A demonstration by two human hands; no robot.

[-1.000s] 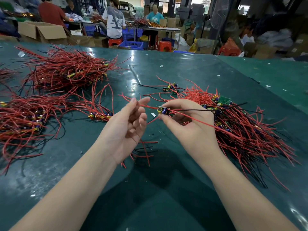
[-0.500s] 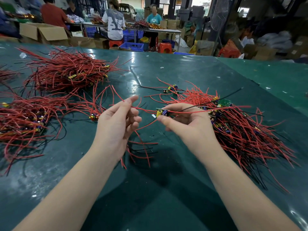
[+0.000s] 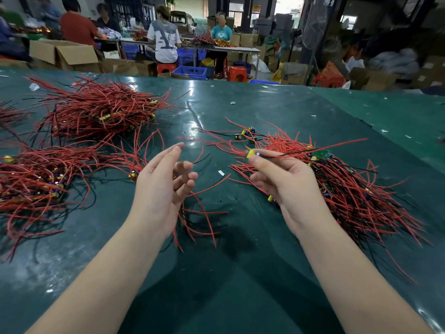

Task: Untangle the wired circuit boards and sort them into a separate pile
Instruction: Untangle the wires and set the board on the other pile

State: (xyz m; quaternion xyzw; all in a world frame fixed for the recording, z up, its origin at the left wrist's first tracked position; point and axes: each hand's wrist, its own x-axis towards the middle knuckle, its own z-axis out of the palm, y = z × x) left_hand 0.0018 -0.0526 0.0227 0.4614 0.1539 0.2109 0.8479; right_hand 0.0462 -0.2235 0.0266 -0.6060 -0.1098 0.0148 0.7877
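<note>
Currently the right hand [image 3: 286, 184] pinches a small circuit board [image 3: 252, 153] above the green tabletop [image 3: 240, 273], its red wires trailing right over the tangled pile [image 3: 356, 194]. Left hand [image 3: 163, 189] is released, fingers relaxed, holding nothing, beside the left-side pile [image 3: 41, 179].

Both forearms reach forward; the left hand [image 3: 163, 189] hangs loose-fingered, palm turned inward, while the right hand [image 3: 284, 182] pinches between thumb and forefinger.

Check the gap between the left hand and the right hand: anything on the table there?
Head view: between the left hand and right hand the green table shows a small white scrap and one loose red wire.
</note>
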